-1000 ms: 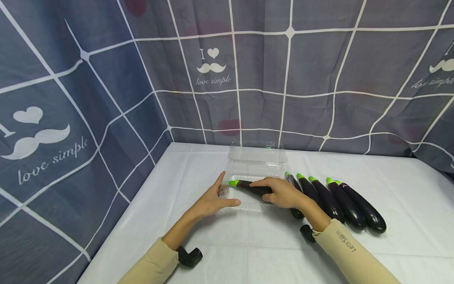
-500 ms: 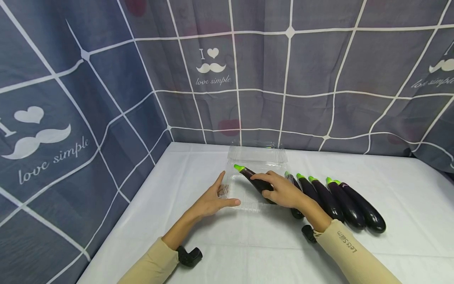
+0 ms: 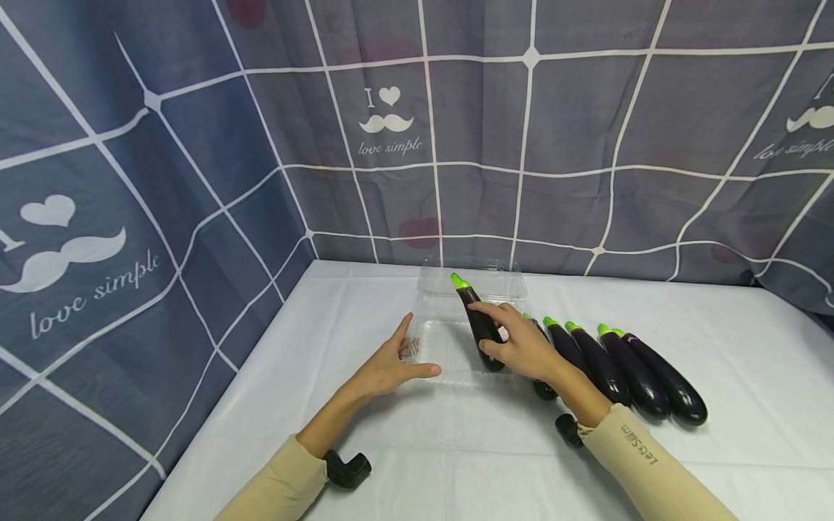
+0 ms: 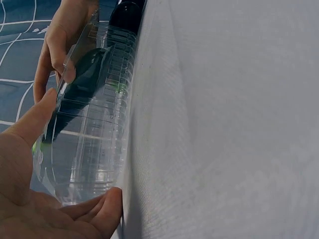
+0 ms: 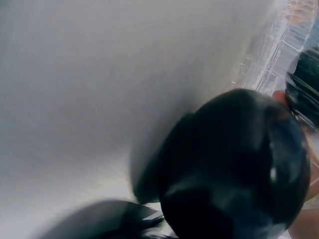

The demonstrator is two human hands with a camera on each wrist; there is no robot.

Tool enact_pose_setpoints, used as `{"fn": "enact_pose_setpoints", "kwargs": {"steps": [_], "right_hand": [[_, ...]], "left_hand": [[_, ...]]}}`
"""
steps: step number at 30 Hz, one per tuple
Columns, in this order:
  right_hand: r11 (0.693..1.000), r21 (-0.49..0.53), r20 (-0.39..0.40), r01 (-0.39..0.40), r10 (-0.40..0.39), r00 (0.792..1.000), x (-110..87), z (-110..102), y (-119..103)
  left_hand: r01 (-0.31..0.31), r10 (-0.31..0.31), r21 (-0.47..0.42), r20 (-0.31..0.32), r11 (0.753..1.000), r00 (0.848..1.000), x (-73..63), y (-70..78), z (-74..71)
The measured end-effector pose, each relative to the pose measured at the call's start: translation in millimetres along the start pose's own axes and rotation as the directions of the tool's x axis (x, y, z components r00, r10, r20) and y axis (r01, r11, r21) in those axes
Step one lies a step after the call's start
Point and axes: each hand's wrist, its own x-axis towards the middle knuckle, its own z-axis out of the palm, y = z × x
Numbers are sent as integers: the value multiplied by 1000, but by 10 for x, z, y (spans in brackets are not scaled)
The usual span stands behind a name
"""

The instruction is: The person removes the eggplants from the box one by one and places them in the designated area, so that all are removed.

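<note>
My right hand grips a dark purple eggplant by its thicker lower half. Its green stem end points away from me, over the clear plastic container. That container stands with its hinged lid folded back toward the curtain. At the container's left end, my left hand rests with fingers and thumb spread along the wall. The left wrist view shows the thumb and fingertips of that hand either side of the container's end, the held eggplant seen through the plastic.
Several more eggplants lie side by side right of the container, partly behind my right wrist. One large eggplant end fills the right wrist view. A white cloth covers the table, and a grey checked curtain hangs behind.
The eggplant in my right hand has swung from lying crosswise to pointing away from me, its green end moving up and right. My left hand has stayed in place.
</note>
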Motion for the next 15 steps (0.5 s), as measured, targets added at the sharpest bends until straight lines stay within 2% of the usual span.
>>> {"fn": "enact_pose_setpoints", "kwargs": {"steps": [9,15], "right_hand": [[997,76,-107,-11,19,994,16,2,-6],[995,96,-131,-41,53,990,3,1,-1]], "left_hand": [[-13,13,4,2,1000,1000,14,-1,-8],[-15,15,3,8,1000,1000,3,9,-7]]}}
